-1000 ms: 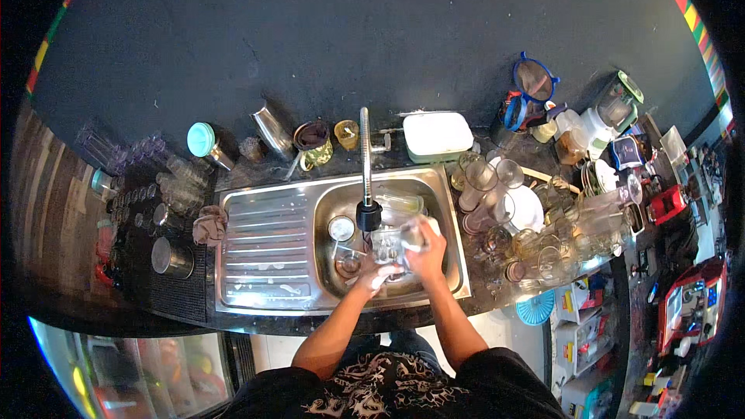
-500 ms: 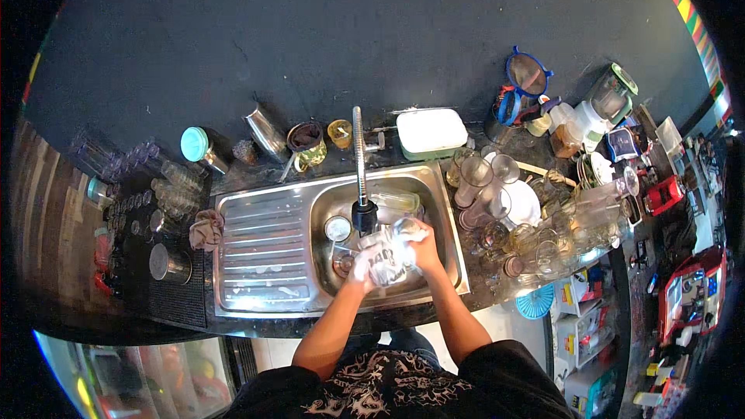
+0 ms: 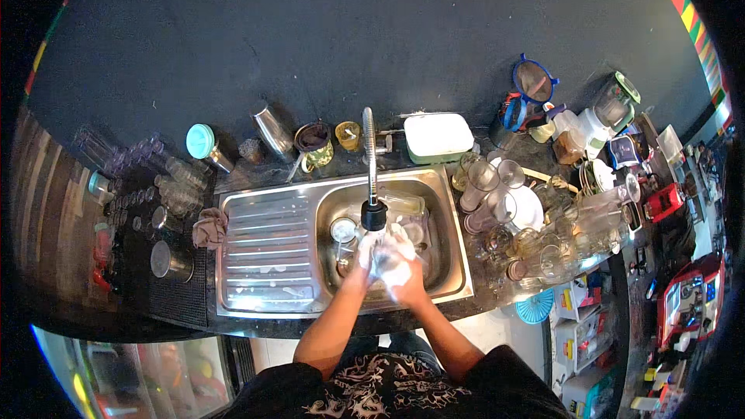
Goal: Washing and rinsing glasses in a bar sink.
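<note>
Over the sink basin (image 3: pixel 436 217), my left hand (image 3: pixel 365 253) is closed round a soapy glass (image 3: pixel 382 262), its surface whitened by foam. My right hand (image 3: pixel 407 278), lathered and smeared by motion, wraps the glass from the other side. Whether a sponge lies between hand and glass is hidden. Just beyond my fingers hangs the black head of the flexible metal faucet (image 3: pixel 374 216). A small round metal-rimmed vessel (image 3: pixel 342 230) lies in the basin left of my hands. Clear glassware (image 3: pixel 403 203) rests at the basin's far side, partly hidden by the faucet.
Left of the basin is a ribbed drainboard (image 3: pixel 268 244) with suds, a crumpled cloth (image 3: pixel 209 229) beside it. Several glasses (image 3: pixel 535 252) crowd the right counter around a white plate (image 3: pixel 524 208). A pale rectangular tub (image 3: pixel 438 136), a patterned mug (image 3: pixel 313 146) and a steel tumbler (image 3: pixel 272 133) line the wall.
My hands have come closer together, and the right hand has moved down and inward over the glass. The white, dark-printed surface seen between them before is now mostly covered. The view has shifted slightly.
</note>
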`<state>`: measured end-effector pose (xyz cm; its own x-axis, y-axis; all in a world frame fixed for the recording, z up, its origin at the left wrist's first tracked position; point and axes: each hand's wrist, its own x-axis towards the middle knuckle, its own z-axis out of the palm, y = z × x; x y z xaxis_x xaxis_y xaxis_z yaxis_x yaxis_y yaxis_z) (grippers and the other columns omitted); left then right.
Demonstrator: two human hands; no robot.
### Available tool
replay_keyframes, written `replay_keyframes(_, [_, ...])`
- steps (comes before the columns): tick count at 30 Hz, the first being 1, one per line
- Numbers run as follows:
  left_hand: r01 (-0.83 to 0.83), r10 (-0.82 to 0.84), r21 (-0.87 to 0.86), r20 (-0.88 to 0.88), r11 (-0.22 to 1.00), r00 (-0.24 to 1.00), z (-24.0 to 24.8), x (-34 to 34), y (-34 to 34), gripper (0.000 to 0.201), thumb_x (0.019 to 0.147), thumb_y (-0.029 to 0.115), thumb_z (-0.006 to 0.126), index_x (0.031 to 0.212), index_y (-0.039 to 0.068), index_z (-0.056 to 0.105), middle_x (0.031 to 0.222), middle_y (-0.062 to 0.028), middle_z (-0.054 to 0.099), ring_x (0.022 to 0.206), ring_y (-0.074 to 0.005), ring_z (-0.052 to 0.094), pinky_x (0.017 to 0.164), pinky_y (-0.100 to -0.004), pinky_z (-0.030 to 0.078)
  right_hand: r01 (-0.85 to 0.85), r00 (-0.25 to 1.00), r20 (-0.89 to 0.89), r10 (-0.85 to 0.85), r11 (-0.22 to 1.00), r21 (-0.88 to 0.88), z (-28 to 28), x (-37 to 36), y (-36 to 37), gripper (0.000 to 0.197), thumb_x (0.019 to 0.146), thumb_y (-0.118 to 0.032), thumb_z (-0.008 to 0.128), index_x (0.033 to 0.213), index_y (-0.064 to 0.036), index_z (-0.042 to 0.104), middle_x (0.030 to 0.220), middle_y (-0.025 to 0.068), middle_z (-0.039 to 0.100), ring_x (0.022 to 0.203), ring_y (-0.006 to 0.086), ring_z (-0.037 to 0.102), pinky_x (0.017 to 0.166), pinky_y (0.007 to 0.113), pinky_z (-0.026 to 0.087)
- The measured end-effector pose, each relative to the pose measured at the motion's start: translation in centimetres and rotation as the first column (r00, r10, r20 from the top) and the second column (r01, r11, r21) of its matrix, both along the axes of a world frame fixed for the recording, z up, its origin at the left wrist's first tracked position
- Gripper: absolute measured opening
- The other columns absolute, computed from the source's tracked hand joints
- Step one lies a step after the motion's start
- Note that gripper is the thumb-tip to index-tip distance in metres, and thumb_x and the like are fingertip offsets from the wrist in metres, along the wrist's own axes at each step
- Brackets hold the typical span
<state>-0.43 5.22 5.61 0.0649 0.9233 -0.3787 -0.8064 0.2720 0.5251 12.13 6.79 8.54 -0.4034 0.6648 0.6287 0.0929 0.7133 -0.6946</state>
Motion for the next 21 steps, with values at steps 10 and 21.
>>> replay_keyframes(10, [-0.089,0.092,-0.022,0.285,0.996,0.954,0.0,0.6,-1.6,0.06,0.086,0.059,0.047,0.118,0.009,0.056,0.106,-0.0094,0.064,0.092,-0.0253,0.063,0.084,-0.0404,0.051,-0.061,0.883,-0.236,-0.407,0.398,-0.915,-5.4,-0.8,2.0,0.02,0.083,-0.009,0.06,0.103,-0.0048,0.062,0.089,0.0025,0.062,0.081,0.0113,0.059,0.069,0.024,0.046])
replay_keyframes(21, [-0.067,-0.231,-0.315,-0.808,0.947,0.541,-10.7,-1.3,-1.2,0.031,0.093,0.029,0.041,0.103,0.008,0.061,0.094,-0.0073,0.065,0.088,-0.0184,0.064,0.07,-0.0349,0.052,0.058,0.951,-0.139,-0.278,0.598,-0.8,-1.5,-0.5,1.8,0.034,0.066,-0.01,0.062,0.1,-0.0046,0.064,0.105,0.0149,0.063,0.11,0.0248,0.054,0.098,0.038,0.037])
